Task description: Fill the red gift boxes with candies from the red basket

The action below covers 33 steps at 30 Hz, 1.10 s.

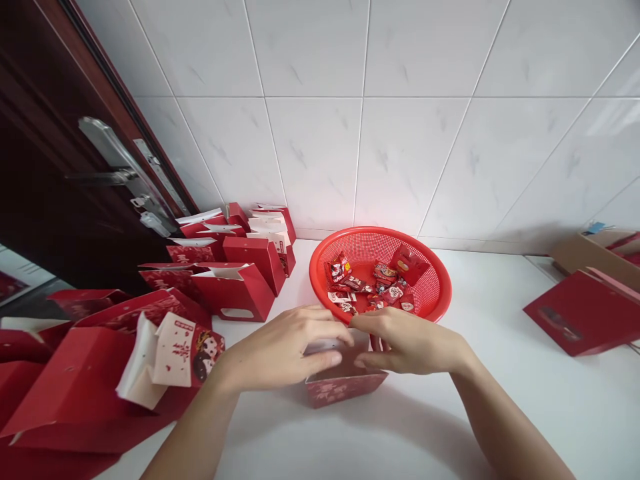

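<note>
An open red gift box (345, 389) stands on the white tabletop, its inside partly hidden by my hands. Over its left side is my left hand (295, 343), fingers curved and apart from the thumb, with nothing visible between them. My right hand (410, 341) reaches over the box's right and back side, fingers bent down; the fingertips are partly hidden, so any hold on the box's flap is unclear. Just behind the box sits a red mesh basket (443, 293) with several wrapped candies (393, 292) in it.
Many red boxes and bags (240, 290) crowd the left side beside a dark door (50, 133). A dark red box (583, 312) lies at the right, near a cardboard carton (575, 252). A tiled wall (315, 153) stands behind the table.
</note>
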### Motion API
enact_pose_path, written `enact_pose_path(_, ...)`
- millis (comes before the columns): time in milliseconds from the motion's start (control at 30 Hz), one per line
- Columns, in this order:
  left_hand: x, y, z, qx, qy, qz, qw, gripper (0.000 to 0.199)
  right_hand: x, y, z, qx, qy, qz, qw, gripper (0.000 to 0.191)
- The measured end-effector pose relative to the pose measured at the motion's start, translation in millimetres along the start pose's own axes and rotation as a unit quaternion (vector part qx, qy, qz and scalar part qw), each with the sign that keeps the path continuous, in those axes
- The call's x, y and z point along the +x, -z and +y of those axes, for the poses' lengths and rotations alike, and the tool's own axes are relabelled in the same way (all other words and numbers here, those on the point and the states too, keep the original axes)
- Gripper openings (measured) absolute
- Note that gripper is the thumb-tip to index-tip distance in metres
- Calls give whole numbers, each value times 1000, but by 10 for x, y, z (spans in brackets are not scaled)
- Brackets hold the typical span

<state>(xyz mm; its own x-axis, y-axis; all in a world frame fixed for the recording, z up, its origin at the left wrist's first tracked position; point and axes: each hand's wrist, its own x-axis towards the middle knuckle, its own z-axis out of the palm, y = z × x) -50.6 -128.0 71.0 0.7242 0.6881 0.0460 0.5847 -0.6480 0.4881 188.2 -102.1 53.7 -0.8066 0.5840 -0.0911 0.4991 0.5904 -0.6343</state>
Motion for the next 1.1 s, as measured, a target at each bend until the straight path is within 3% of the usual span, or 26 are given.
enact_pose_path(100,-50,13,-7,4,0,-33,999,33,-12,7,-3,-6,7,-10,1000,15)
enact_pose_path(233,-67,-14,0,27,8,-33,999,44,-92,151,77,-3,33,1,999,16)
enact_pose_path(300,-57,-34,4,37,17,-30,999,48,-175,286,192,20,22,63,998,27)
enact_pose_path(433,-12,-90,7,34,-8,-18,999,53,-317,537,558,31,-69,277,958,31)
enact_pose_path(500,20,-126,15,30,-25,-5,999,50,-327,600,741,-5,-119,306,945,31)
enact_pose_path(567,56,-160,30,31,-34,-1,999,44,-291,616,874,-23,-149,289,945,28)
enact_pose_path(700,109,-193,74,32,-42,-16,998,33,-141,550,962,-45,-174,179,967,27)
enact_pose_path(833,116,-189,101,25,-46,-26,998,29,66,390,896,-131,-243,15,961,56)
enact_pose_path(933,113,-181,101,20,-43,-26,999,26,232,235,814,-218,-272,-89,933,40)
enact_pose_path(1100,129,-174,88,1,-36,-33,999,26,393,102,728,-277,-247,-115,922,15)
